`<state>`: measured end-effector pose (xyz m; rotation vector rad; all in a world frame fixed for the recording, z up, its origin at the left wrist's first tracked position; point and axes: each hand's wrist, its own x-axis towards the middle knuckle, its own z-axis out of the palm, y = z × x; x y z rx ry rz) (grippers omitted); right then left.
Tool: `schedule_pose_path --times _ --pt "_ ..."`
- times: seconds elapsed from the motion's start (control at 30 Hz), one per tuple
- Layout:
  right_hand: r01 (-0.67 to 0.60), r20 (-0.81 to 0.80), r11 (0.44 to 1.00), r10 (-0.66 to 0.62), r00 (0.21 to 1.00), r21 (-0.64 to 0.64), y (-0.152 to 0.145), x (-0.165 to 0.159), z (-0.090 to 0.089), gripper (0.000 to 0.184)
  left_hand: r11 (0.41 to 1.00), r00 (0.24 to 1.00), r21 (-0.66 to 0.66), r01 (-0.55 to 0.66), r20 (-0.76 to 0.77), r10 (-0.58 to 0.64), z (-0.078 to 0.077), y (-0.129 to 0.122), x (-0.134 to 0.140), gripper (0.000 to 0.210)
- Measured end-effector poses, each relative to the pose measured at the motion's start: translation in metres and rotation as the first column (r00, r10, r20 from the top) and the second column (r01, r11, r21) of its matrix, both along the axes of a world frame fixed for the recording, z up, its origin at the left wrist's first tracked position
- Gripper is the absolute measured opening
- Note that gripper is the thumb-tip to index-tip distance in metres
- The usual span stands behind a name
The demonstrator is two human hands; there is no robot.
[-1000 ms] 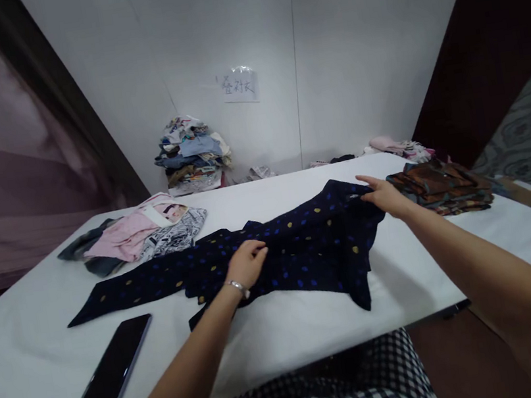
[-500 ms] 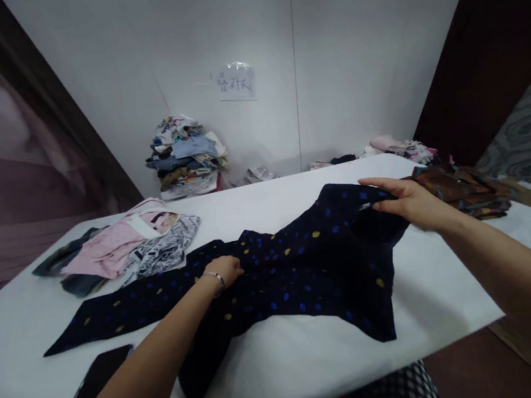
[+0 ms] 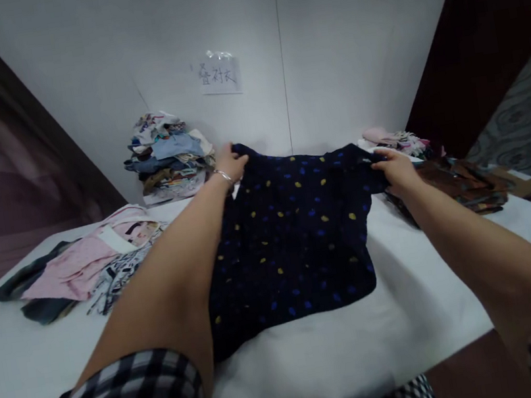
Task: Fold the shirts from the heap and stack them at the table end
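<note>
A dark navy shirt [image 3: 295, 234] with small blue and yellow spots is stretched between my two hands over the white table. My left hand [image 3: 232, 164], with a bracelet at its wrist, is closed on the shirt's far left corner. At the far right corner my right hand [image 3: 395, 169] pinches the cloth between thumb and fingers. The fabric hangs down toward the near side, its lower edge close to or on the tabletop. Part of the shirt's left side is hidden behind my left forearm.
Pink and patterned garments [image 3: 70, 265] lie on the white table [image 3: 0, 358] at left. A tall clothes stack [image 3: 167, 157] stands against the wall. Brown folded clothes [image 3: 463, 186] lie at right, with a pink-and-white pile [image 3: 394, 140] behind. A paper sign [image 3: 220, 75] hangs on the wall.
My left hand has moved up and away from me, raising the shirt's far left side. The shirt went from lying bunched lengthwise to hanging spread between my hands. My right hand moved slightly up.
</note>
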<state>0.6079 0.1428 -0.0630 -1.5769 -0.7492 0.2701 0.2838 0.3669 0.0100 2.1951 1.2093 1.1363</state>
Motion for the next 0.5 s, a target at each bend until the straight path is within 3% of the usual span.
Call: schedule_pose_path --times 0.07,0.13,0.23,0.33,0.4,0.5 --pt "0.056 -0.007 0.989 -0.058 0.998 -0.134 -0.003 0.015 -0.031 0.057 0.991 0.989 -0.075 0.107 -0.098 -0.114 -0.023 -0.024 0.014 0.045" --pt "0.048 0.059 0.959 -0.033 0.998 -0.28 -0.019 0.02 -0.061 0.053 0.957 0.927 -0.133 0.259 -0.244 -0.284 -0.05 -0.059 0.004 0.027" --pt "0.048 0.257 0.92 0.058 0.965 -0.39 -0.054 0.011 -0.096 0.035 0.899 0.823 -0.261 0.352 -0.372 -0.43 -0.087 -0.114 -0.044 0.025" --pt "-0.083 0.363 0.921 0.232 0.902 -0.38 -0.089 -0.018 -0.114 0.029 0.88 0.77 -0.345 0.327 -0.443 -0.46 -0.115 -0.162 -0.105 0.034" --pt "-0.254 0.405 0.896 0.398 0.823 -0.364 -0.107 -0.046 -0.12 0.031 0.891 0.743 -0.327 0.316 -0.498 -0.447 -0.131 -0.189 -0.141 0.043" --pt "-0.488 0.51 0.774 0.633 0.583 -0.403 -0.126 -0.09 -0.121 0.044 0.931 0.705 -0.246 0.269 -0.608 -0.365 -0.155 -0.22 -0.182 0.053"
